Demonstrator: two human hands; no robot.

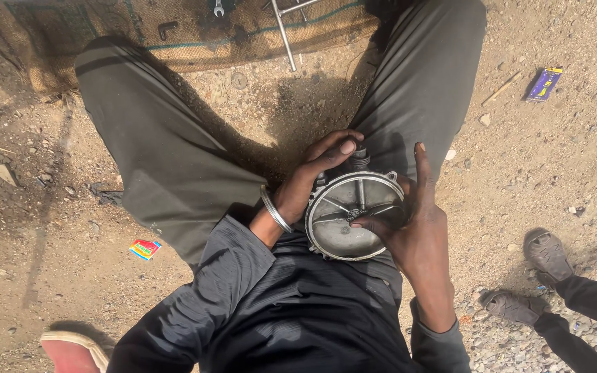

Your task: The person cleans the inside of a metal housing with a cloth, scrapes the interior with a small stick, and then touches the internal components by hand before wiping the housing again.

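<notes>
My left hand (312,176) grips the round metal housing (354,215) on my lap. My right hand (412,224), fingers half-curled, presses its spoked face from the opposite rim.

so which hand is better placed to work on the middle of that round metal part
Right. The right hand already has fingers on the round metal part at its centre, while the left hand wraps its far rim, steadying it.
</notes>
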